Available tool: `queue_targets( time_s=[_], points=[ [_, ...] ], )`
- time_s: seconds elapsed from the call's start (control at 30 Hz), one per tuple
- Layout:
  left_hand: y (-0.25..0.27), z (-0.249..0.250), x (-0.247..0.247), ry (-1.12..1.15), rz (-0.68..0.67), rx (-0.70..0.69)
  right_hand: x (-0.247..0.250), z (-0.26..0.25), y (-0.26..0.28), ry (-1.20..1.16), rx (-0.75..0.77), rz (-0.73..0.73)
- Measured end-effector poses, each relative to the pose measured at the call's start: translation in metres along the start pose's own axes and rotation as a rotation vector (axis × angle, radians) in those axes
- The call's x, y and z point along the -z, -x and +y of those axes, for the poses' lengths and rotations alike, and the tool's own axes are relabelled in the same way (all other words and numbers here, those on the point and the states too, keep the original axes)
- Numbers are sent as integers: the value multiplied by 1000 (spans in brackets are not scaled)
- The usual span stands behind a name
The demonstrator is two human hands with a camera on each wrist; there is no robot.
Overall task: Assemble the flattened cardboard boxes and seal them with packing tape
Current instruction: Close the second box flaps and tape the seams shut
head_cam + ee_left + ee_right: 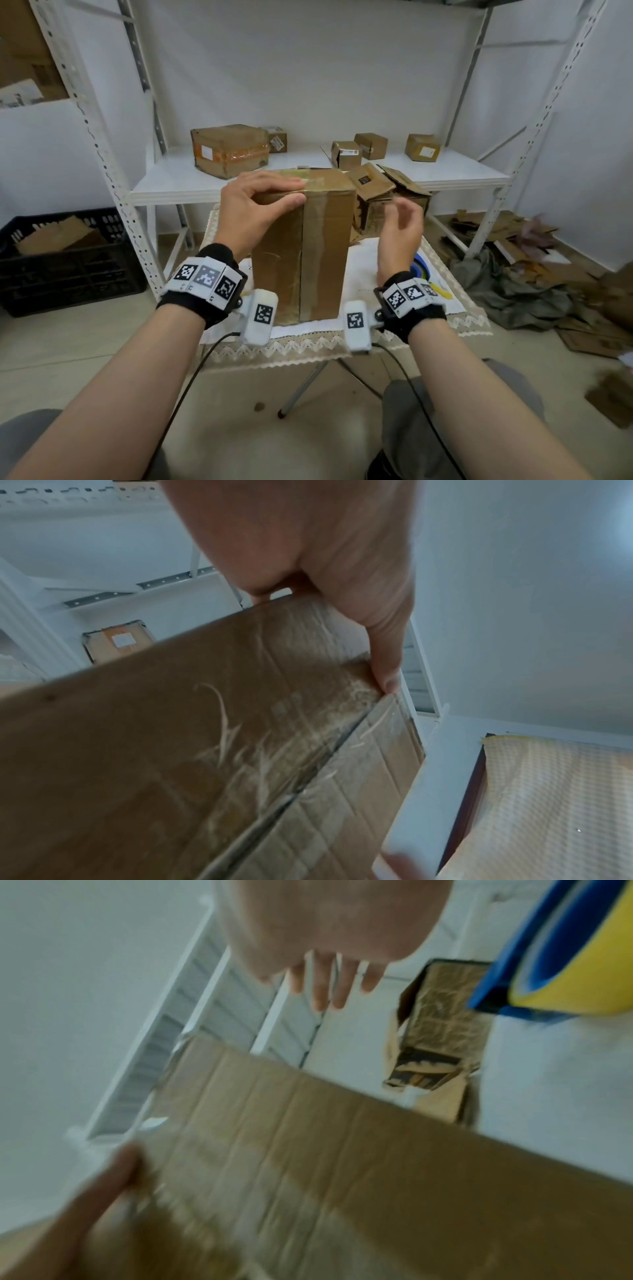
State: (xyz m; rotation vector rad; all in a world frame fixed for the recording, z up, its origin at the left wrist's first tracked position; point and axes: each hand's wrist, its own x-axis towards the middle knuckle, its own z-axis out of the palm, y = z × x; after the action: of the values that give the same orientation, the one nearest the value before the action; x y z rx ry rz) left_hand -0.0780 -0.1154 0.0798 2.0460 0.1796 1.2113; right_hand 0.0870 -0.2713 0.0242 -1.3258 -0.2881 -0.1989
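Cardboard box [310, 246] stands on end near the middle of the cloth-covered worktop [442, 308], long axis vertical, taped face toward the person. Left hand [255, 209] holds its top near edge: fingers lie over the top, thumb [385, 666] presses the front face right at the head of the seam. Right hand [400, 229] hangs in the air just right of the box, level with its upper part, touching nothing; fingers loosely curled, empty, and blurred in the right wrist view.

Relation for the coming move: box lies directly left of the free right grip. The blue-and-yellow tape dispenser [423, 270] lies on the worktop toward its right edge, below and behind that wrist, so the right hand is much the nearer to it.

Appearance: brown, worn corrugated board. A clear tape strip [313, 253] runs top to bottom over the centre seam and wraps onto the top. Left wrist view shows wrinkles and whitish streaks in the tape, with a dark line of seam beneath.

Judgement: this seam looks sealed; top still needs smoothing.
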Motion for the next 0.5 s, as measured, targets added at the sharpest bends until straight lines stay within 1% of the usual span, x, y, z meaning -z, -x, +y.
queue_targets(
  time_s=[0.03, 0.07, 0.13, 0.17, 0.23, 0.3, 0.4, 0.5],
  points=[
    [0, 0, -1, 2, 0, 3, 9, 12, -9, 150, -64, 97],
    [-1, 0, -3, 4, 1, 5, 19, 24, -18, 327, -152, 147],
    [-2, -2, -6, 8, 8, 3, 34, 41, -32, 613, -339, 159],
    [-2, -3, -7, 8, 11, 1, 38, 46, -37, 698, -387, 155],
    [-2, -5, -7, 9, 18, 1, 43, 51, -45, 799, -416, 142],
    [-2, -5, -6, 15, 19, 5, 45, 60, -55, 883, -453, 83],
    [-1, -5, -5, 12, 11, 4, 48, 69, -61, 953, -561, -22],
    [0, -5, -5, 11, 10, 9, 48, 71, -58, 988, -640, -44]
  ],
)
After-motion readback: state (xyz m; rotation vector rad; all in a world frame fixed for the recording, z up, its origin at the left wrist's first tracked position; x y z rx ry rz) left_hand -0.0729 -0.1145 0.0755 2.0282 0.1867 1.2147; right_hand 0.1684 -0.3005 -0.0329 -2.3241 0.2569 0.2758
